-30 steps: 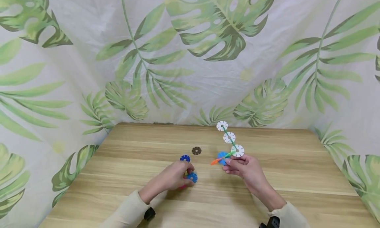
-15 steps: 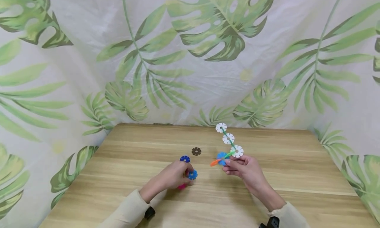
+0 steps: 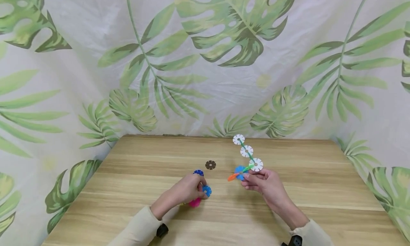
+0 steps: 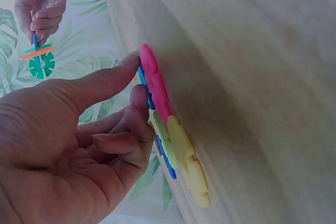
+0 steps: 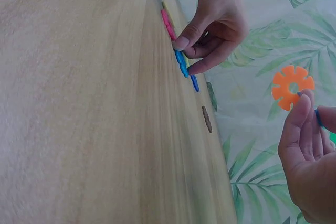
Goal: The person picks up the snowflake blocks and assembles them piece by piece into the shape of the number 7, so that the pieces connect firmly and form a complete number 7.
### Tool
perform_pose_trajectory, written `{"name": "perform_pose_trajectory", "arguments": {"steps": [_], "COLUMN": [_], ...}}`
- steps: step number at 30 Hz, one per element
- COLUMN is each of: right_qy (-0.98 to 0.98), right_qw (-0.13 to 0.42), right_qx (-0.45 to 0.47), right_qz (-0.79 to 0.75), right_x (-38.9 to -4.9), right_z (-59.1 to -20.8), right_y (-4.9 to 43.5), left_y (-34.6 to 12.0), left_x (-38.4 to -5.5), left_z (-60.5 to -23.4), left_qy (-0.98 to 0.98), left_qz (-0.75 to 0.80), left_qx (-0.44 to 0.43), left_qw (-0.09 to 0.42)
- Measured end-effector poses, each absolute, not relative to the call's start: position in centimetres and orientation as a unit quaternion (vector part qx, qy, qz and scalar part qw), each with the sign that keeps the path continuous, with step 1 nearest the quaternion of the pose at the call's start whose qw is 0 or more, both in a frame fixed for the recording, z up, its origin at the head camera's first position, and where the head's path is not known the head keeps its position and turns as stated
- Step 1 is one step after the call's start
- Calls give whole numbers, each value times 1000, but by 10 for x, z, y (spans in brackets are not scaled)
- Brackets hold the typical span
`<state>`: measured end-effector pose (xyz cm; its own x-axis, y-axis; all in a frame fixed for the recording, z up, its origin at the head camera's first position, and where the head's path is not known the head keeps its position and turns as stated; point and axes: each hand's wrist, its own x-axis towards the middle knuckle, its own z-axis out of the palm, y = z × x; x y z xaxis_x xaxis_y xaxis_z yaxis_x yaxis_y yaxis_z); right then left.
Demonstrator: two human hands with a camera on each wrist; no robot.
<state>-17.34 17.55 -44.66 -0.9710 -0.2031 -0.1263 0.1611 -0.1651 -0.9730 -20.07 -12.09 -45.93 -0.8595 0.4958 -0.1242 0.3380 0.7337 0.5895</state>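
In the head view my left hand (image 3: 187,189) holds a light blue notched disc (image 3: 207,191) by its edges, between thumb and fingers, low at the table. A pink notched disc (image 3: 194,202) lies against it; in the left wrist view a yellow disc (image 4: 189,163) and a pale green disc (image 4: 165,135) lie just beyond. My right hand (image 3: 269,187) pinches the blue disc (image 3: 239,172) of a joined piece raised over the table. An orange disc (image 5: 292,86) slots into that blue disc, and white discs (image 3: 246,151) linked by green ones rise from it.
A brown disc (image 3: 210,164) lies flat on the wooden table (image 3: 144,160) beyond the left hand. A dark blue disc (image 3: 198,172) lies close behind the left fingers, partly hidden. Leaf-patterned cloth (image 3: 205,79) hangs behind the table.
The left fingers and the light blue disc have shifted slightly, and more of the pink disc shows beside them. The right hand keeps its hold, almost still.
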Motion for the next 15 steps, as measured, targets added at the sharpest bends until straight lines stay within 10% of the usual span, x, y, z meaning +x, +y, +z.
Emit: {"name": "perform_pose_trajectory", "arguments": {"steps": [15], "right_qy": [633], "right_qw": [123], "right_qx": [-19], "right_qz": [-764], "right_x": [-176], "right_z": [-453], "right_y": [176], "left_y": [-117], "left_x": [-198], "left_z": [-463], "left_qy": [922], "left_qz": [285], "left_qx": [259], "left_qw": [51]}}
